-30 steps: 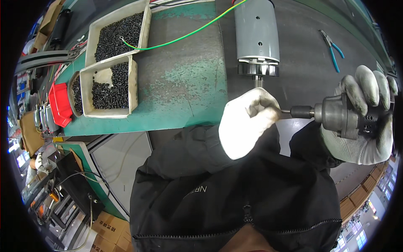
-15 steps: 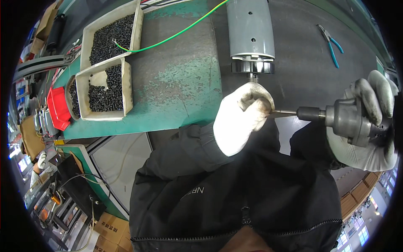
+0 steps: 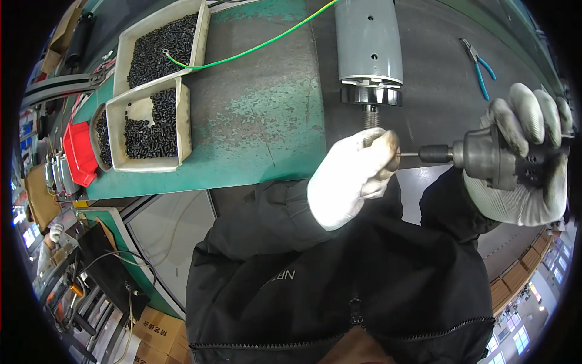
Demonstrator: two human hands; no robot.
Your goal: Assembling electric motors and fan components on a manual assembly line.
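Left hand, white-gloved: thumb and fingertips are pressed together at the tip of a thin metal bit; what lies between them is hidden. Right hand, also gloved, wraps around the gray power driver carrying that bit, level near the right end of the bench's near edge. Just beyond the left hand, a gray cylinder with a black collar points its spring toward that edge. Toward the bench's left edge, a large cream bin is heaped with small black pieces, a green wire's ring end over them. Nearer the front edge, a smaller cream bin holds similar pieces, its floor bare at the far left corner. Beside it are a round bowl of black pieces and, outermost, a red tray.
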